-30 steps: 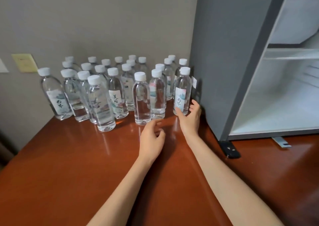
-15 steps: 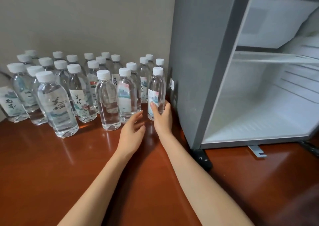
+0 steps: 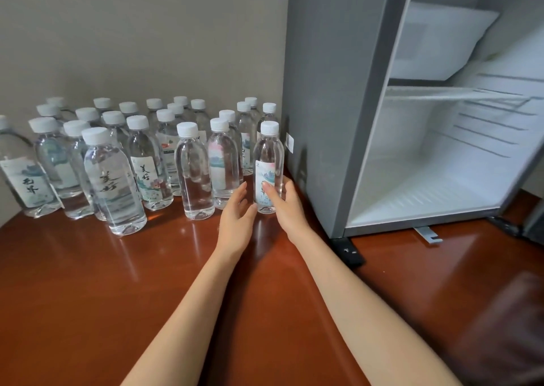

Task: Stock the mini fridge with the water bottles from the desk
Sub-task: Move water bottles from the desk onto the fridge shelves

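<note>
water bottle (image 3: pixel 268 153) on desk (image 3: pixel 88 282), right hand (image 3: pixel 290 207) gripping, left hand (image 3: pixel 235 223) perhaps touching

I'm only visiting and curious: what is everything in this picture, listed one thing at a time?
glossy reddish-brown wooden desk: one, reddish-brown, under everything
beige wall: one, beige, behind the desk
grey mini fridge: one, grey outside, white inside, open, on the desk at right
white shelf: one, white, inside the fridge
clear plastic water bottles with white caps: about 23, clear, clustered upright on the desk by the wall
labelled bottle: one of those, clear, nearest the fridge, being gripped
dark brown blurred shape: one, dark brown, lower right corner
left hand: one, fingers straight, just left of the labelled bottle
right hand: one, grips the labelled bottle, thumb on its label
</note>
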{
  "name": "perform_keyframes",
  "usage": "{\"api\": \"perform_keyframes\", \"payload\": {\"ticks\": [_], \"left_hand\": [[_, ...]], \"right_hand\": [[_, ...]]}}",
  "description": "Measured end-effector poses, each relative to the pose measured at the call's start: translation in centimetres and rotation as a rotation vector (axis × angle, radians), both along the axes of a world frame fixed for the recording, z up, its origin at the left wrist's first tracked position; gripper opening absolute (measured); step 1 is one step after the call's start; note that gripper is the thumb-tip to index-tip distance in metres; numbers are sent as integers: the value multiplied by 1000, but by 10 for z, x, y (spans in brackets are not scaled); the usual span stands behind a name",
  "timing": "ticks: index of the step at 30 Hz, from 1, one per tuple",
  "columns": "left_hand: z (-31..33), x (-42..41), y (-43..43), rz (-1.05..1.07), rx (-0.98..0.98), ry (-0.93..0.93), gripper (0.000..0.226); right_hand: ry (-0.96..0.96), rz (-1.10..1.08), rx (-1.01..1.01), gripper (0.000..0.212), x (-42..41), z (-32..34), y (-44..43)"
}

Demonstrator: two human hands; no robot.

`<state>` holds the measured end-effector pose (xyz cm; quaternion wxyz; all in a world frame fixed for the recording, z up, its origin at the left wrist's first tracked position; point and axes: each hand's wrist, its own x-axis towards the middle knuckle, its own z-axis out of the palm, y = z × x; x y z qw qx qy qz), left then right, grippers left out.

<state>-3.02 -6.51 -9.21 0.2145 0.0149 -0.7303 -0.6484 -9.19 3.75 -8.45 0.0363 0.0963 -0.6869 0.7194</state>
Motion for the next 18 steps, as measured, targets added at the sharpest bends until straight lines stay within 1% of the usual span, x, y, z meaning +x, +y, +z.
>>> {"api": "perform_keyframes", "payload": {"ticks": [5, 9, 13, 18], "left_hand": [[-1, 7, 2, -40, 37, -9, 53], [-2, 14, 0, -98, 12, -10, 53], [3, 27, 2, -181, -38, 6, 53], [12, 45, 8, -275, -69, 42, 46]], "right_hand": [[5, 62, 3, 39, 16, -3, 9], [25, 108, 14, 42, 32, -1, 16], [44, 153, 27, 37, 47, 0, 24], [57, 197, 30, 33, 65, -1, 37]]}}
